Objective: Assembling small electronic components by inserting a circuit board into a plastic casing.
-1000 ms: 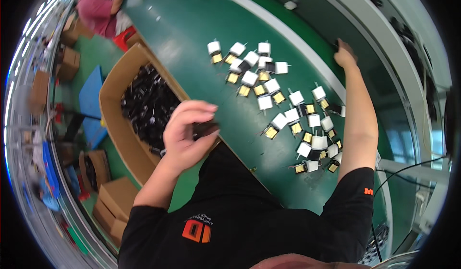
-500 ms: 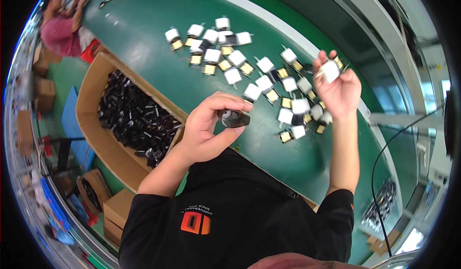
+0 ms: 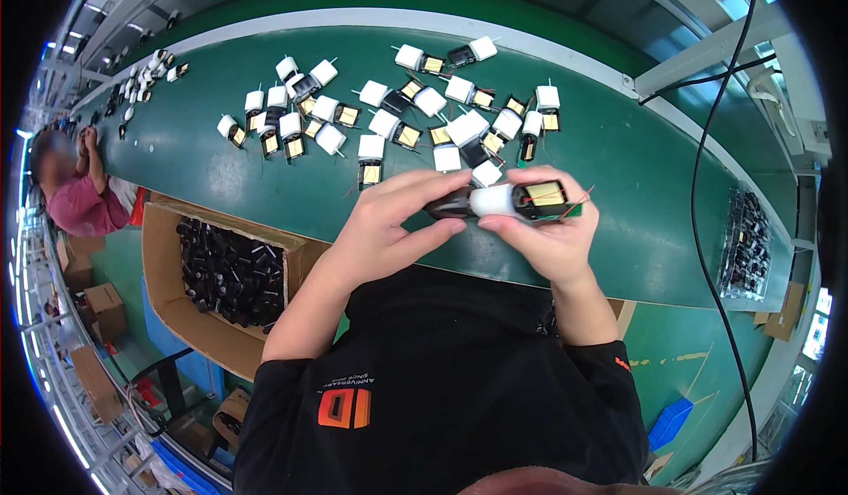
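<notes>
My left hand point(image 3: 393, 221) is closed around a dark, glossy plastic housing point(image 3: 449, 205). From the right, my right hand point(image 3: 556, 239) grips a small electronic assembly point(image 3: 541, 196) with a white cap, a black frame, a yellow pad and thin red wires. The assembly's white end meets the mouth of the housing; whether it is partly inside is hidden. Both parts are held level above the near edge of the green table point(image 3: 636, 186). More white-capped assemblies point(image 3: 389, 128) lie scattered just beyond my hands.
A cardboard box point(image 3: 163, 256) full of black housings point(image 3: 231, 270) stands at the table's near left. A clear tray of dark parts point(image 3: 749, 243) lies at the right end. A black cable point(image 3: 698, 195) hangs at the right. Another person point(image 3: 84, 190) sits far left.
My right hand has come down and left from the far right with its white-capped assembly, bringing it against the housing in my left hand. The view has turned too.
</notes>
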The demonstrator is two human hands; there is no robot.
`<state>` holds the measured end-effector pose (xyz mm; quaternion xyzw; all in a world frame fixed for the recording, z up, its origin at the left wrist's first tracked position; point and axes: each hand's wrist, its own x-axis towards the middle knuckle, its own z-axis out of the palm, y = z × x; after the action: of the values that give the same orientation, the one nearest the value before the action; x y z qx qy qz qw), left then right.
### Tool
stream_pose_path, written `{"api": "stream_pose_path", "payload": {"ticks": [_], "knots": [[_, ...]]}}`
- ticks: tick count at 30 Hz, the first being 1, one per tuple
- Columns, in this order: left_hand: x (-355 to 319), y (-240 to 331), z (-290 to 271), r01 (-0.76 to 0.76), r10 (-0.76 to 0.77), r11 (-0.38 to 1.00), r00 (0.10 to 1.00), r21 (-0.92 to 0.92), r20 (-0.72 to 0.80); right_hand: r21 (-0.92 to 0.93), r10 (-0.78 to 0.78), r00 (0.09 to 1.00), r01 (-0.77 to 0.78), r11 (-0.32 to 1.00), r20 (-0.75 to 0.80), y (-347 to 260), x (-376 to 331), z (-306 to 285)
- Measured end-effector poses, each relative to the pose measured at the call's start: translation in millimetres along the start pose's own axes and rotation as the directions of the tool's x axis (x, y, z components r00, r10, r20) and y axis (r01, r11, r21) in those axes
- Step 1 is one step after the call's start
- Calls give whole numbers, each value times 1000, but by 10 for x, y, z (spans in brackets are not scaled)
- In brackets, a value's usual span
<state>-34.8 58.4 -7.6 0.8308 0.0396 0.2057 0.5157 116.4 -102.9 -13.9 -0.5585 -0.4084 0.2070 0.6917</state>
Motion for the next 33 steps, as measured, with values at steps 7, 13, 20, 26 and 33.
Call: {"api": "stream_pose_path", "payload": {"ticks": [7,13,20,26,33], "knots": [[23,41,106,-21,20,993,1000,120,10,-13,45,999,-45,999,-9,74,-105,36],[33,31,80,69,-71,995,997,68,29,516,375,926,-305,801,-35,300,-221,181],[91,31,117,91,-93,996,988,22,125,566,263,955,-144,812,-135,422,-313,263],[60,6,58,144,-143,990,982,2,124,425,148,987,-109,898,-60,230,-182,-180],[82,14,182,144,-135,986,986,-88,99,247,296,944,-324,913,144,123,-162,-98]]}}
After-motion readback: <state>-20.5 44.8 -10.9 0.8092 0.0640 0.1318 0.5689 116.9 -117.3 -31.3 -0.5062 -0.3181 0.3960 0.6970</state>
